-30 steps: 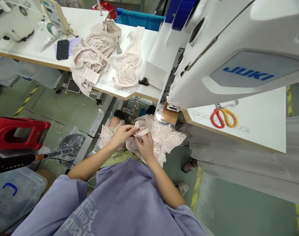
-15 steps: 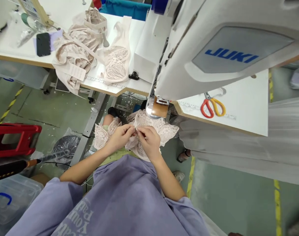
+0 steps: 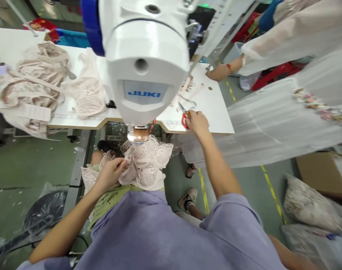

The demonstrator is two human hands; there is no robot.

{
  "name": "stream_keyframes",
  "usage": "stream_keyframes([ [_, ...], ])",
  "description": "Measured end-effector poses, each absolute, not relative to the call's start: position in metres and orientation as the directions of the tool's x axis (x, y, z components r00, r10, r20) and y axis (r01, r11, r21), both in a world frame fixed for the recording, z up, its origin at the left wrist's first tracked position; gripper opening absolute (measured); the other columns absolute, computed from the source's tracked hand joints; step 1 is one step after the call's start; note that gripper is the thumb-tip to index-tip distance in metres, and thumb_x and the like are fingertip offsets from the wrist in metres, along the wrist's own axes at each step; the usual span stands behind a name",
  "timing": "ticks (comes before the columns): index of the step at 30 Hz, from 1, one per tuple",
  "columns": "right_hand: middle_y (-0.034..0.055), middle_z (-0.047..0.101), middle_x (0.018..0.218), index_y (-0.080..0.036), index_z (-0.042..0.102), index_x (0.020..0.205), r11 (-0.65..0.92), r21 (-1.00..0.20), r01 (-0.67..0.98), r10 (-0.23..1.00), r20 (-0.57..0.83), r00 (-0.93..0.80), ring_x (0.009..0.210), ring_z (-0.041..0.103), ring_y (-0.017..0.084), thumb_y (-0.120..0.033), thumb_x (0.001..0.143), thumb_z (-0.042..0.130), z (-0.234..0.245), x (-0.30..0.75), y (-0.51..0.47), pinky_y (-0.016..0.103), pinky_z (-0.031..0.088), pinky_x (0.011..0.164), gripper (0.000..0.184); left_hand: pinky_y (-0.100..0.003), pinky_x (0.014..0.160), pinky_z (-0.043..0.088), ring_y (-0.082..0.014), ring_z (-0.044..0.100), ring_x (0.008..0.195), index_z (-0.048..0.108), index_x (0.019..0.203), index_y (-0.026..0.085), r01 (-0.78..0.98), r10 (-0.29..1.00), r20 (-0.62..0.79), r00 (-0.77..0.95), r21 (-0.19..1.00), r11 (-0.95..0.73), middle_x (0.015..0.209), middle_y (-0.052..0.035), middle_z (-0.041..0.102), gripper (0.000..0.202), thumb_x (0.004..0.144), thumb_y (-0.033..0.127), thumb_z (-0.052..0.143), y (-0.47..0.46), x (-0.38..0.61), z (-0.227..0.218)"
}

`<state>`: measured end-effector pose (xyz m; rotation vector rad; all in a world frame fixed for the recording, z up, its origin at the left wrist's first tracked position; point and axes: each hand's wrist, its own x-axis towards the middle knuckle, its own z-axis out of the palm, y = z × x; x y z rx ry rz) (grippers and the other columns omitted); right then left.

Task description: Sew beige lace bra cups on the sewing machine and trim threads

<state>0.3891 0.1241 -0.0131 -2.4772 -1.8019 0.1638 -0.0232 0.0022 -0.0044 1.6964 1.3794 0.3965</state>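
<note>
My left hand point(image 3: 112, 172) pinches an edge of a pale pink lace bra point(image 3: 148, 174) between thumb and fingers. The bra is bunched over my lap, under the rounded end of the white sewing machine point(image 3: 144, 67). Out to the right, my right hand point(image 3: 198, 122) is closed over the handles of a pair of scissors point(image 3: 184, 119) lying on the white table. One red handle loop and the metal blades show; my fingers cover the other loop.
More pale bras point(image 3: 33, 86) lie heaped on the table's left side, with a single lace cup piece point(image 3: 89, 93) beside them. Another person's hand point(image 3: 218, 72) rests at the table's right edge. Stuffed plastic bags point(image 3: 308, 202) sit on the floor at right.
My right hand has left the bra and moved right onto the scissors. My left hand still pinches the lace. The view has swung to the right.
</note>
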Motion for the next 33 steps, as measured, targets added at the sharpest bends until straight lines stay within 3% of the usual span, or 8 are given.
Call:
stream_keyframes([
  [3,0.0238,0.058,0.122,-0.014,0.056,0.138,-0.326,-0.091,0.941,0.945,-0.025,0.325,0.095,0.059,0.024,-0.03,0.097,0.052,-0.014,0.382,0.116,0.034,0.035,0.077,0.044,-0.027,0.066,0.047,-0.0197,0.065,0.073,0.071,0.082,0.018,0.54,0.905,-0.298,0.305,0.836,0.094,0.081,-0.0066,0.075,0.041,0.094,0.05,0.05,0.001,-0.021,0.005],
  [9,0.0302,0.064,0.111,-0.005,0.058,0.13,-0.42,-0.087,0.903,0.907,-0.045,0.418,0.092,0.063,0.027,-0.033,0.095,0.056,-0.013,0.375,0.084,0.04,0.03,0.069,0.045,-0.026,0.063,0.046,-0.0163,0.062,0.071,0.077,0.086,0.016,0.279,0.881,-0.41,0.236,0.897,0.343,0.086,-0.0076,0.076,0.044,0.091,0.055,0.058,-0.004,-0.027,0.01],
  [13,0.0153,0.07,0.091,-0.022,0.064,0.114,-0.357,-0.345,0.868,0.931,-0.053,0.362,0.074,0.064,0.023,-0.037,0.085,0.064,-0.005,0.347,0.011,0.037,0.041,0.062,0.033,-0.024,0.053,0.04,-0.0109,0.052,0.059,0.076,0.087,0.015,0.078,0.853,-0.462,0.245,0.886,0.457,0.08,-0.0061,0.072,0.044,0.088,0.057,0.063,-0.005,-0.03,0.009],
  [16,0.0116,0.071,0.101,-0.024,0.062,0.114,-0.015,-0.521,0.853,0.999,0.036,0.039,0.078,0.068,0.026,-0.039,0.076,0.069,-0.001,0.301,-0.056,0.038,0.053,0.063,0.042,-0.023,0.05,0.036,-0.0101,0.05,0.058,0.075,0.087,0.015,-0.009,0.836,-0.496,0.233,0.859,0.512,0.082,-0.0069,0.073,0.041,0.085,0.055,0.067,-0.004,-0.031,0.01],
  [18,0.0114,0.07,0.111,-0.025,0.062,0.114,0.205,-0.563,0.801,0.978,0.087,-0.19,0.087,0.07,0.027,-0.038,0.078,0.068,0.0,0.269,-0.086,0.039,0.057,0.066,0.039,-0.023,0.051,0.037,-0.0107,0.052,0.06,0.074,0.088,0.015,-0.021,0.834,-0.502,0.228,0.854,0.52,0.086,-0.0078,0.074,0.04,0.084,0.054,0.068,-0.003,-0.03,0.012],
  [20,0.0108,0.07,0.112,-0.025,0.062,0.116,0.298,-0.57,0.766,0.954,0.149,-0.26,0.09,0.071,0.026,-0.035,0.083,0.067,0.0,0.243,-0.097,0.039,0.06,0.069,0.034,-0.023,0.055,0.04,-0.0118,0.056,0.065,0.073,0.089,0.015,-0.004,0.839,-0.486,0.245,0.865,0.502,0.09,-0.0081,0.075,0.039,0.085,0.053,0.067,-0.004,-0.029,0.016],
  [25,0.0099,0.071,0.11,-0.024,0.063,0.119,0.372,-0.542,0.754,0.927,0.254,-0.274,0.093,0.071,0.024,-0.033,0.088,0.065,-0.004,0.216,-0.077,0.037,0.06,0.072,0.032,-0.025,0.062,0.045,-0.0128,0.059,0.068,0.072,0.088,0.016,0.084,0.835,-0.432,0.341,0.899,0.43,0.088,-0.0057,0.073,0.037,0.092,0.051,0.059,-0.01,-0.025,0.03],
  [33,0.0094,0.072,0.115,-0.022,0.064,0.121,0.416,-0.612,0.672,0.905,0.207,-0.372,0.099,0.07,0.023,-0.03,0.092,0.062,-0.008,0.211,-0.06,0.034,0.059,0.077,0.029,-0.025,0.073,0.046,-0.0156,0.06,0.081,0.064,0.084,0.018,0.237,0.869,-0.389,0.308,0.915,0.326,0.087,-0.0018,0.068,0.02,0.09,0.025,0.047,-0.013,-0.022,0.029],
])
